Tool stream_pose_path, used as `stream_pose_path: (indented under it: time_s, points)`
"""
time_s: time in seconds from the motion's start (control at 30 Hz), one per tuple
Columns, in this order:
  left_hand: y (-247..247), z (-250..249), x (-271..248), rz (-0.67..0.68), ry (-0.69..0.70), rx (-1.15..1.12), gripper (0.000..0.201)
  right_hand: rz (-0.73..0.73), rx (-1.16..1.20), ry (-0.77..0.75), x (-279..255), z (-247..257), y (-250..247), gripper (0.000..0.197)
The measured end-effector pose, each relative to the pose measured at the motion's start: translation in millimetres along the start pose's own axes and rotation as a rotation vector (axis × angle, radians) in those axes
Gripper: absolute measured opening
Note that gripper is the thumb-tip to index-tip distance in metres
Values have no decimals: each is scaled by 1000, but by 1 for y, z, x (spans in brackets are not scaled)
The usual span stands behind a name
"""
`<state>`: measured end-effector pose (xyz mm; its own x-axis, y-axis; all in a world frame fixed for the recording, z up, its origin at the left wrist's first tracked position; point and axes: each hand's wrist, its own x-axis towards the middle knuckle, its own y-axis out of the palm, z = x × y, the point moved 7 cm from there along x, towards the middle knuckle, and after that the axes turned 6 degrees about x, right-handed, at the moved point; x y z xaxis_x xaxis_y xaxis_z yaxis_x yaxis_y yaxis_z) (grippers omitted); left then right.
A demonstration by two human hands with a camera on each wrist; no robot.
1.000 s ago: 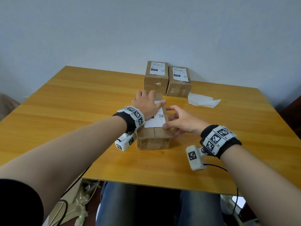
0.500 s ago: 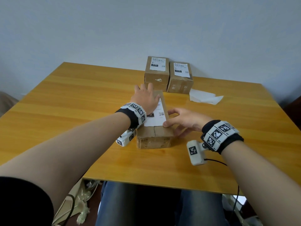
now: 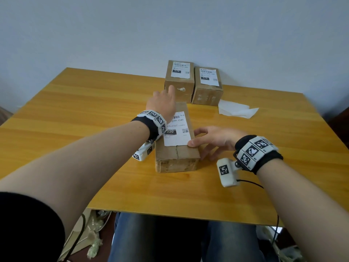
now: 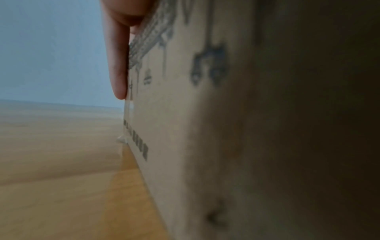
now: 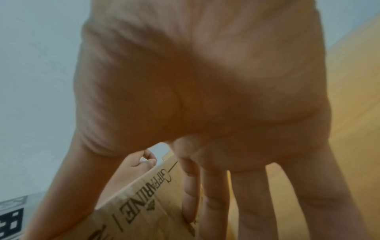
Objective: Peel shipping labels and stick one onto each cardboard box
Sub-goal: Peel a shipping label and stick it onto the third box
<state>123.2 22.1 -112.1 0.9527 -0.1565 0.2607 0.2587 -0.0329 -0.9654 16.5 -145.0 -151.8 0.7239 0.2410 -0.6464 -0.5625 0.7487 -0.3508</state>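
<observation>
A long cardboard box (image 3: 177,159) lies at the table's middle with a white shipping label (image 3: 178,137) on its top. My left hand (image 3: 162,104) lies flat over the far part of that top, fingers stretched forward. In the left wrist view one straight finger (image 4: 118,65) runs along the box's edge (image 4: 205,129). My right hand (image 3: 215,138) rests at the box's right side. Its thumb lies on the top edge by the label's near corner, and its straight fingers (image 5: 216,194) touch the printed side (image 5: 144,211).
Two smaller cardboard boxes (image 3: 179,87) (image 3: 206,95), each with a label on top, stand at the back by the wall. White backing paper (image 3: 236,110) lies to their right. The wooden table (image 3: 85,114) is bare on the left and right.
My left hand has slid forward along the box top, uncovering most of the label. My right hand has stayed at the box's right side.
</observation>
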Motion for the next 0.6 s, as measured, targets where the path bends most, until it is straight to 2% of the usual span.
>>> stream_pose_path:
  time_s: [0.2,0.33,0.43,0.6]
  points:
    - [6,4,12,-18,-14,21,7,12,-3,1,4,-3,0,65]
    - [3,4,13,11,-21,58,24,26,6,0,8,-4,0,64]
    - [1,4,14,24,-17,73,30,44,-11,1,11,-4,-1,81]
    - [6,10,23,6,-46,46,16,83,-5,5,13,-3,0,82]
